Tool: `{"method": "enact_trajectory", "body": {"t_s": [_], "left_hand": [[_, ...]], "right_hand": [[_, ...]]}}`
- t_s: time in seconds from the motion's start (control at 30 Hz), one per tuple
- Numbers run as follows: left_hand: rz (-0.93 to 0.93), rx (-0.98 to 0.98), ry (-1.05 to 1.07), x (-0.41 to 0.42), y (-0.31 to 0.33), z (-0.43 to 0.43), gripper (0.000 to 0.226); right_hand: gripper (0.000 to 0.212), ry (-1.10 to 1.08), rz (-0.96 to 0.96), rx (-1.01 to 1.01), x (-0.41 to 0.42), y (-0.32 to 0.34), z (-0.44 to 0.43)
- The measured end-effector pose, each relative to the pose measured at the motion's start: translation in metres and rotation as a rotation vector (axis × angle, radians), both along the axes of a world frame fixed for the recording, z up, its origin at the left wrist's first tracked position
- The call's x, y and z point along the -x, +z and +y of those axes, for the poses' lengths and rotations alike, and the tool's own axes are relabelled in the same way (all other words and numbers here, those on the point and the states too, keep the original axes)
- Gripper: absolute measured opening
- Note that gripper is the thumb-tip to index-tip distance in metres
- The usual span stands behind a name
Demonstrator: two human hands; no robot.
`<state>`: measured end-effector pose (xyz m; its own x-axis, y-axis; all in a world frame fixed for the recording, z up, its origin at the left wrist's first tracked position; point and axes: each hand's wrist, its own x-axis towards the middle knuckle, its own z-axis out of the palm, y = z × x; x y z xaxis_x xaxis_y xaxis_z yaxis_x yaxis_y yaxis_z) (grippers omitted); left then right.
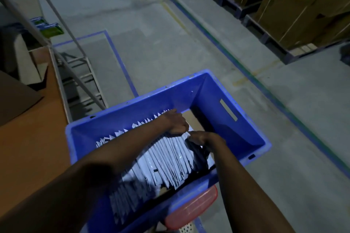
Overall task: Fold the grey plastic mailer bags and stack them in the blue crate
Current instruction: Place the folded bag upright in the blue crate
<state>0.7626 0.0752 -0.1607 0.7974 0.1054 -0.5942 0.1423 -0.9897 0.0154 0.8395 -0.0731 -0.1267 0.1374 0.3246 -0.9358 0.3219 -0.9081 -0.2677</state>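
Folded mailer bags (166, 159) stand on edge in blue crate (208, 91), row running left to right. Left hand (177, 123) fingers curl over the row's right end. Right hand (205, 139), just beside, pinches end bag (197, 150).

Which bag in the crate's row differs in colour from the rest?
The dark bag at the row's end by the right hand; the other bags are pale grey.

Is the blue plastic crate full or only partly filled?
Partly filled: folded grey mailer bags occupy the blue plastic crate except its right end.
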Motion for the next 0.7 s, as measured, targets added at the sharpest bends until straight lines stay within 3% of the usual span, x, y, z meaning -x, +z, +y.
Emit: {"method": "enact_trajectory", "body": {"t_s": [0.1,0.33,0.4,0.53,0.7], "left_hand": [[-0.083,0.002,0.019,0.014,0.0,0.003,0.042],[-0.208,0.096,0.031,0.021,0.002,0.004,0.043],[-0.224,0.105,0.036,0.018,0.005,0.004,0.044],[-0.231,0.1,0.05,0.02,0.011,0.003,0.044],[-0.262,0.14,0.06,0.021,0.011,0.0,0.045]], "right_hand": [[0.069,-0.016,-0.061,-0.082,0.01,-0.008,0.004],[0.027,-0.039,-0.133,-0.116,0.009,-0.016,0.004],[0.024,-0.087,-0.152,-0.13,0.007,-0.021,0.001],[0.047,-0.06,-0.116,-0.14,-0.009,-0.062,0.004],[0.072,-0.174,-0.131,-0.228,-0.011,-0.049,-0.006]]}}
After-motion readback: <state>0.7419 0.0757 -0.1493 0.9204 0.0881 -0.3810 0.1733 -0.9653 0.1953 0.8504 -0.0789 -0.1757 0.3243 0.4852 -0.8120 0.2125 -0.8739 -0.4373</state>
